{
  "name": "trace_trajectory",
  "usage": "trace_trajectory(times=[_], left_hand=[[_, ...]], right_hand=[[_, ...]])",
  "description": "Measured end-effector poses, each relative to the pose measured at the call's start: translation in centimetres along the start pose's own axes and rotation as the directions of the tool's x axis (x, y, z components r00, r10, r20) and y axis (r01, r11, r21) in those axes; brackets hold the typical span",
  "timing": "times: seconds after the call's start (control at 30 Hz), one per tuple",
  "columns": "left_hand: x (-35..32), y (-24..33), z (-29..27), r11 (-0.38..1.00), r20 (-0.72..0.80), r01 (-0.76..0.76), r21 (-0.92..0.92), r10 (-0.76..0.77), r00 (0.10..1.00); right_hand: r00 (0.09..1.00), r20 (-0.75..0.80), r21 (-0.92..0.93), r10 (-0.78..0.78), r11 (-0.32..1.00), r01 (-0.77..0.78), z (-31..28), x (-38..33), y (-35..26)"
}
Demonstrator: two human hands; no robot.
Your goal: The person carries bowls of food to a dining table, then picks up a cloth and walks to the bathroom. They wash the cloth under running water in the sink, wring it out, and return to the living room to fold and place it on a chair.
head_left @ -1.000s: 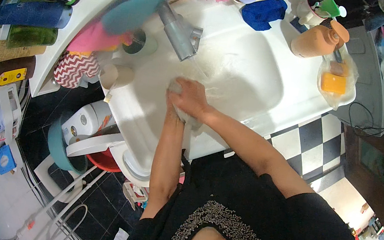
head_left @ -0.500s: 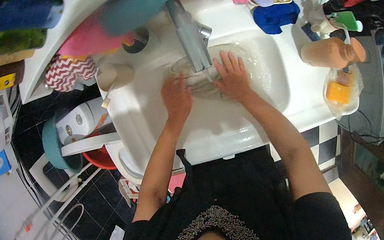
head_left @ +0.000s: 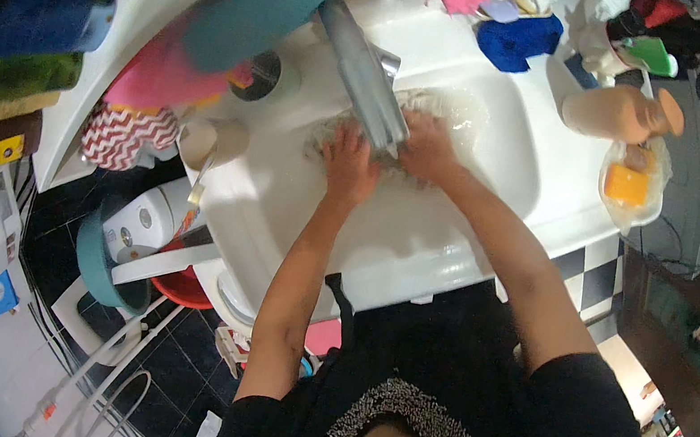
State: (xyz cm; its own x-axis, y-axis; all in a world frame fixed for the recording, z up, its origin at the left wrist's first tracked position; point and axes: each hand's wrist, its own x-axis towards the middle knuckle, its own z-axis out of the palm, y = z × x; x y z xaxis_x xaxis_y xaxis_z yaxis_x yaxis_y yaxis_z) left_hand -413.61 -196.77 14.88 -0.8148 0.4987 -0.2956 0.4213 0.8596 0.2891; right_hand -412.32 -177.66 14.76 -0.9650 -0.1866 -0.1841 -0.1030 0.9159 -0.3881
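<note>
Left hand, fingers spread, touches pale, wet cloth in the glossy white sink; right hand, toward two o'clock: fingers blurred, state unclear.

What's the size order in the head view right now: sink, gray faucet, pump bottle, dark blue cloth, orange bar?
Largest to smallest, as they look:
1. Sink
2. Gray faucet and pump bottle: too alike to rank
3. Dark blue cloth
4. Orange bar
</note>
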Motion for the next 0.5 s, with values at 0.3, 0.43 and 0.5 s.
trace_trajectory(times=[0.3,0.43,0.5], left_hand=[[-6.0,0.5,-6.0,-0.576,0.609,0.391,-0.718,-0.248,0.753],[-6.8,-1.0,-7.1,-0.701,0.488,0.340,-0.626,-0.013,0.873],[-6.9,0.2,-9.1,-0.044,0.212,0.210,-0.977,-0.040,0.977]], right_hand=[[0.996,0.090,0.343,-0.006,0.939,-0.025,-3.2,-2.6,-8.9],[0.739,-0.559,0.303,-0.375,0.738,0.603,-9.6,-6.4,-15.6],[0.771,-0.514,0.444,-0.376,0.653,0.614,-9.6,-7.6,-18.0]])
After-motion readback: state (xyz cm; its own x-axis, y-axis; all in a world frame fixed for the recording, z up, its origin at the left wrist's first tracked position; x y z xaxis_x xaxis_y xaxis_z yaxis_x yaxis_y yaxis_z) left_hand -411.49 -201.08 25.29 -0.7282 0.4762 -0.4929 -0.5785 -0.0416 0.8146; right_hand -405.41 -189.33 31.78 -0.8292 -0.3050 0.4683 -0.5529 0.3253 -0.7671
